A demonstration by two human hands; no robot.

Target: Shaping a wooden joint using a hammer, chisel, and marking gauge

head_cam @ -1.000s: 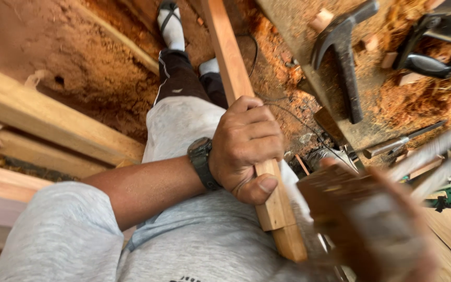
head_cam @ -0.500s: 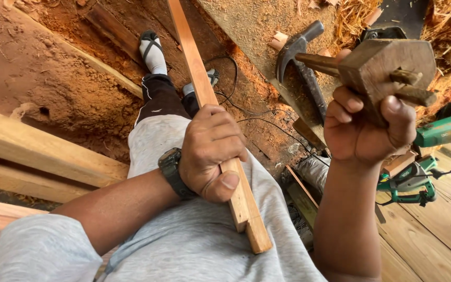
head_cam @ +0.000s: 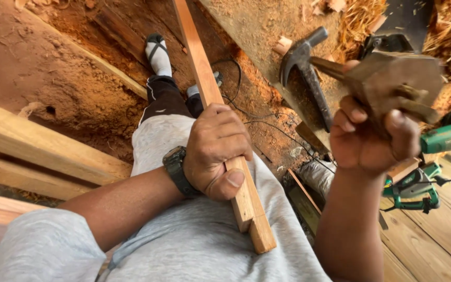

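Observation:
My left hand (head_cam: 216, 151) is closed around a long reddish wooden strip (head_cam: 199, 68) that runs from my lap up and away toward my foot. Its near end (head_cam: 254, 224) rests on my grey-clad thigh. A dark watch (head_cam: 176, 169) sits on that wrist. My right hand (head_cam: 369, 138) is raised at the right and grips a wooden marking gauge (head_cam: 398, 83) with a brown block head and a stem that points left.
A claw hammer (head_cam: 304, 68) lies on a plank covered with sawdust and shavings. Green power tools (head_cam: 429, 167) rest on the deck boards at the right. Pale timber lengths (head_cam: 43, 151) lie at the left over red earth. My sock and sandal (head_cam: 158, 55) are ahead.
My right hand has lifted the gauge from low at the right up beside the hammer. The left hand keeps its grip on the strip.

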